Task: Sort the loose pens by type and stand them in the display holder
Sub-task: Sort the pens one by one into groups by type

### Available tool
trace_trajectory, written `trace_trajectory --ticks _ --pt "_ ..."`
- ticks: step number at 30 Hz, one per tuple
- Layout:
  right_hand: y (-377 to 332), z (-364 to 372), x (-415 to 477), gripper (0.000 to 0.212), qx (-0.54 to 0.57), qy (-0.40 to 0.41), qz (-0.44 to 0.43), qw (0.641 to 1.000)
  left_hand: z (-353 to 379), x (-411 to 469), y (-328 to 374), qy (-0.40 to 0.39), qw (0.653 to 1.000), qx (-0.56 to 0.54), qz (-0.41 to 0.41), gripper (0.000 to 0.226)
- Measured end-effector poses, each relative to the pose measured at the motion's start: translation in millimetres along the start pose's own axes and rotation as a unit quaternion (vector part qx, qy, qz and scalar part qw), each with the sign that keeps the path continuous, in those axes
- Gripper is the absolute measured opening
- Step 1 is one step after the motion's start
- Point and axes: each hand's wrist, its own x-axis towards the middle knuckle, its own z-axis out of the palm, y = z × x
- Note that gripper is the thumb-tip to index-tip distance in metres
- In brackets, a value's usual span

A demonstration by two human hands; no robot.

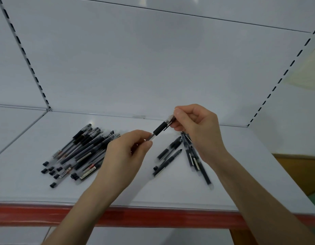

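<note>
Both hands hold one clear pen with a black grip (pixel 159 129) above the white shelf (pixel 170 188). My left hand (pixel 125 152) pinches its lower end and my right hand (pixel 197 124) pinches its upper end. A large pile of black and clear pens (pixel 78 152) lies on the shelf to the left. A smaller group of dark pens (pixel 185 156) lies to the right, partly under my right wrist. No display holder is in view.
The shelf has a white back panel (pixel 153 68) with slotted uprights (pixel 25 57) at both sides. A red strip (pixel 153 216) runs along the shelf's front edge. A wooden surface (pixel 301 172) shows at the right.
</note>
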Motion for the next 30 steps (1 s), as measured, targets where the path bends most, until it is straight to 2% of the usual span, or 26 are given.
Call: trace_trajectory --ticks 4,9,12,15,18,21,24,27,30 --pt "5.1 10.5 -3.0 0.011 -0.013 -0.006 -0.015 1.0 0.5 -5.8 -11.0 0.025 1.0 0.004 -0.017 0.016" --pt "15.6 22.7 -8.8 0.009 -0.015 -0.018 -0.009 1.0 -2.5 -13.2 -20.4 0.05 0.998 0.024 -0.024 0.014" --pt "19.9 24.5 -2.4 0.007 -0.032 -0.063 0.011 0.997 -11.2 -13.6 -24.4 0.046 0.998 0.035 -0.039 0.011" --pt "29.9 22.0 16.2 0.008 -0.076 -0.129 0.056 0.987 -25.9 -7.3 -35.8 0.048 0.993 0.099 -0.052 0.009" --pt "49.0 19.0 41.0 0.009 -0.164 -0.129 0.058 0.976 -47.1 -3.4 -57.3 0.09 0.97 0.21 -0.08 0.011" --pt "67.3 22.6 58.6 0.021 -0.313 -0.148 0.018 0.938 -64.1 -4.4 -77.7 0.109 0.941 0.294 -0.124 0.015" --pt "78.5 38.5 65.8 0.026 -0.365 -0.231 -0.018 0.902 -69.9 -6.2 -86.5 0.106 0.924 0.338 -0.145 0.017" --pt "89.0 55.3 70.9 0.028 -0.432 -0.317 -0.068 0.841 -71.4 -7.7 -89.1 0.104 0.92 0.352 -0.138 0.019" --pt "91.3 61.9 73.1 0.023 -0.466 -0.346 -0.092 0.809 -73.0 -9.2 -92.8 0.113 0.918 0.359 -0.125 0.019"
